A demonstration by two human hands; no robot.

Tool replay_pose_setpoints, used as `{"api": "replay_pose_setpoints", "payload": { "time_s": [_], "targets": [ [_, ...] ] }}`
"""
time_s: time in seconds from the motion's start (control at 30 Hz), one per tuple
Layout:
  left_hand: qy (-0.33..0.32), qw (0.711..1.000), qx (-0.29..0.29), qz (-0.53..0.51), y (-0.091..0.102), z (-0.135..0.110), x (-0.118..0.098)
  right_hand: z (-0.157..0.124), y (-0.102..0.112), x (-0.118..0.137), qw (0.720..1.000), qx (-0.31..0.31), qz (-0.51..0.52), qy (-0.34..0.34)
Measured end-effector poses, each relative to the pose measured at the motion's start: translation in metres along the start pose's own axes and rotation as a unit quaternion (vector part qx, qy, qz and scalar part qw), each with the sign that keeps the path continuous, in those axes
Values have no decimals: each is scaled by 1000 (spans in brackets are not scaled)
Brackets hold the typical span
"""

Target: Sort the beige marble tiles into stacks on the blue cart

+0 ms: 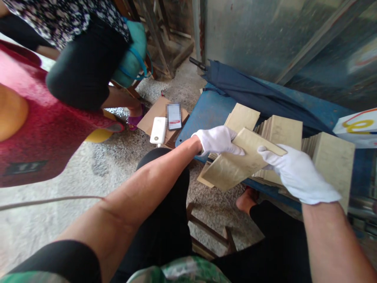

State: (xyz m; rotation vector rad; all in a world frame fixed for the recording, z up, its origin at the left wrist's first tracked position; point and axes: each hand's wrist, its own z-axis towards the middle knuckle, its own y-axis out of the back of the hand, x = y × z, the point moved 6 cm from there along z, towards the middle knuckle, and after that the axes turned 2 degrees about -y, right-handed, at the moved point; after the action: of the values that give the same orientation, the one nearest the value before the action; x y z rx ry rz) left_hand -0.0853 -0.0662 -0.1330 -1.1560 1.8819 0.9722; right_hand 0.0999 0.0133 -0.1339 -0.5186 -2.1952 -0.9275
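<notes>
Both of my hands wear white gloves. Between them, tilted above the blue bench, is a thin, tan rectangular board. My left hand grips the board's upper left side, with fingers closed on it. On the right, my right hand pinches the opposite edge, its thumb lying over the face. Behind and beside the held board, several stacks of similar boards stand or lean on the bench. Another stack is farther right, past my right hand. The held board hides part of the stacks.
A folded dark blue umbrella lies along the bench's back, by a metal panel. A phone and a white power bank rest on cardboard. At left are a seated person and a red object.
</notes>
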Motion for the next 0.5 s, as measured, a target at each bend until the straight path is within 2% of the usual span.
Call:
{"api": "replay_pose_setpoints", "payload": {
  "time_s": [0.13,0.27,0.4,0.5],
  "targets": [
    [11,1000,-6,7,-2,-3,-3,-4,6,2,1000,0,18,-12],
    [19,999,-4,30,-5,-3,-2,-7,8,4,999,-1,53,9],
    [25,998,35,54,-13,-1,5,-7,-4,0,999,48,-11,5],
    [49,996,38,59,-16,-1,9,-10,-13,0,993,82,-83,12]
  ]
}}
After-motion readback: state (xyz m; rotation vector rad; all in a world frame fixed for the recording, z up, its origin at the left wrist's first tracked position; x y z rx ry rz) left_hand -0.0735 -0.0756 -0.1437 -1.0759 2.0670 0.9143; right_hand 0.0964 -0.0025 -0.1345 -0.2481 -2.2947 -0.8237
